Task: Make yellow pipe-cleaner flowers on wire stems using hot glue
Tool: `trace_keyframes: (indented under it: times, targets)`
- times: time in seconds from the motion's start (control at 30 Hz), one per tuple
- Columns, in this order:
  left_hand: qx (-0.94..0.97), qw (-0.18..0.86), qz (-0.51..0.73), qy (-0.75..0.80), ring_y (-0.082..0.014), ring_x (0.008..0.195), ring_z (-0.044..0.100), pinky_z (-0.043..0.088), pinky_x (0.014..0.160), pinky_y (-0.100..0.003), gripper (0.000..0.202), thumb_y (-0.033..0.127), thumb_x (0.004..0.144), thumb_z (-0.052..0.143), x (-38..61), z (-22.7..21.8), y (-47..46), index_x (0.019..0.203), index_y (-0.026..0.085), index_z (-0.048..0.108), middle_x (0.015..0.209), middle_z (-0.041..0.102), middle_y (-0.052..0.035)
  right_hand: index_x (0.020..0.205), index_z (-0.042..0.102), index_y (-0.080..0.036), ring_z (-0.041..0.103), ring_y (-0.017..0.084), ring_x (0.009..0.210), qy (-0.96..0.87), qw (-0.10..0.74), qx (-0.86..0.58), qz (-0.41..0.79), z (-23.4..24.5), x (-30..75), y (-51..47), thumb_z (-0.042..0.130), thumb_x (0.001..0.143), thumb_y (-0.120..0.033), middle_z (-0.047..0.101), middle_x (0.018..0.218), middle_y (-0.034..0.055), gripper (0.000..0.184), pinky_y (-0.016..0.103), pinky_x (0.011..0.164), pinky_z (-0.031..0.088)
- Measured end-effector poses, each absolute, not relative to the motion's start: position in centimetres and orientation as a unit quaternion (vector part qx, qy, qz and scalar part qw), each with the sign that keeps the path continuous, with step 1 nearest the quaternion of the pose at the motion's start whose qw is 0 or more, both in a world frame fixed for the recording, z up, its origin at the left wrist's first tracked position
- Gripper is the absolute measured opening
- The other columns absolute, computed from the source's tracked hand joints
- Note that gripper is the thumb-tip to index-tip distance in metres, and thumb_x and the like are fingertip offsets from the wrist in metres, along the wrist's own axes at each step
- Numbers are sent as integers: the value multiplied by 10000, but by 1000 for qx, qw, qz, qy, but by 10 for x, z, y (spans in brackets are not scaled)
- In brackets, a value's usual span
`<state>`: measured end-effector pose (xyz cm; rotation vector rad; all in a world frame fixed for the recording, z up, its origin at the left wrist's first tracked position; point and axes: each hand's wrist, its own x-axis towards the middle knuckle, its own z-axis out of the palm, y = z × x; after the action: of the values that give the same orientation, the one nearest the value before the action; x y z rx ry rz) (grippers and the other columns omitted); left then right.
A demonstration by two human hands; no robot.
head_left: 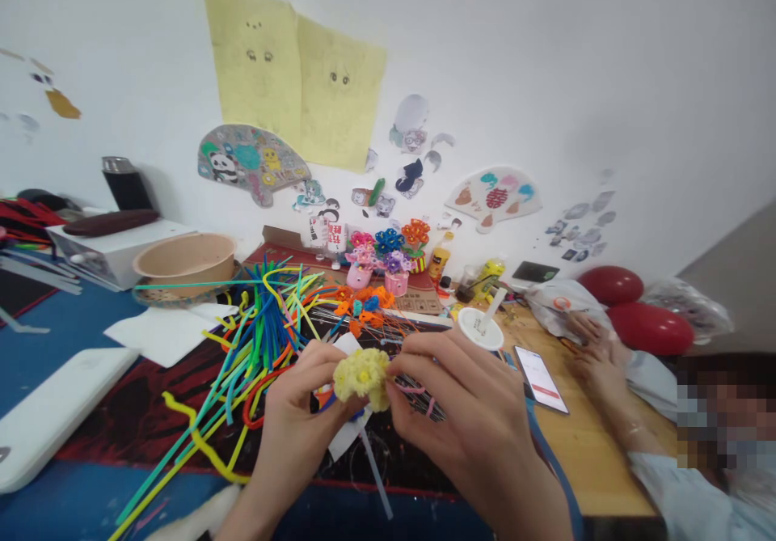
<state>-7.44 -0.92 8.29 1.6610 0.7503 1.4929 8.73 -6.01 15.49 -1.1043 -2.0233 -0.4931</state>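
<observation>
Flower cluster (364, 377), fuzzy, lumpy, yellow

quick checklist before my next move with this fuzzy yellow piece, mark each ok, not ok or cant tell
1. Left hand grips the fuzzy pale-yellow flower-like piece: ok.
2. Right hand has its fingertips at the piece's right edge: ok.
3. Narrow translucent strip below is separate from the piece: cannot tell.
4. Round white cup is well away from the right hand: not ok, it looks close behind.
5. Flat phone with lit screen lies on the wooden tabletop: ok.
</observation>
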Motion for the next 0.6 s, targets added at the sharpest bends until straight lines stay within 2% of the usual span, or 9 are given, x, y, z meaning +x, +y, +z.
trace_keyframes:
  times: [0.33, 0.43, 0.5, 0.6]
  targets:
    - [637, 398, 585, 306, -170, 671, 539, 428, 675, -273, 119, 253, 732, 771, -76, 81, -11, 641, 194, 723, 663, 629, -10, 819, 669, -164, 679, 195, 713, -793, 391, -432, -177, 152, 86, -59, 595, 859, -96, 727, 824, 51, 108, 319, 668, 529]
    - [628, 409, 584, 313, -172, 686, 547, 437, 697, -276, 94, 230, 736, 755, -75, 77, -9, 654, 194, 725, 673, 641, -9, 919, 672, -179, 690, 200, 829, -794, 402, -440, -116, 147, 92, -57, 609, 897, -164, 729, 920, 53, 69, 322, 751, 544]
    - [619, 417, 583, 321, -178, 701, 558, 447, 709, -283, 116, 237, 741, 743, -75, 75, -7, 640, 189, 715, 680, 654, -16, 1015, 669, -194, 686, 195, 882, -790, 415, -449, -48, 142, 99, -56, 669, 885, -234, 723, 992, 56, 136, 307, 779, 554]
    - [604, 434, 579, 334, -195, 719, 572, 463, 707, -296, 203, 276, 719, 756, -73, 71, -3, 562, 180, 672, 678, 665, -31, 1114, 668, -227, 673, 166, 768, -761, 440, -475, 39, 130, 107, -51, 731, 849, -297, 725, 985, 42, 281, 262, 666, 561]
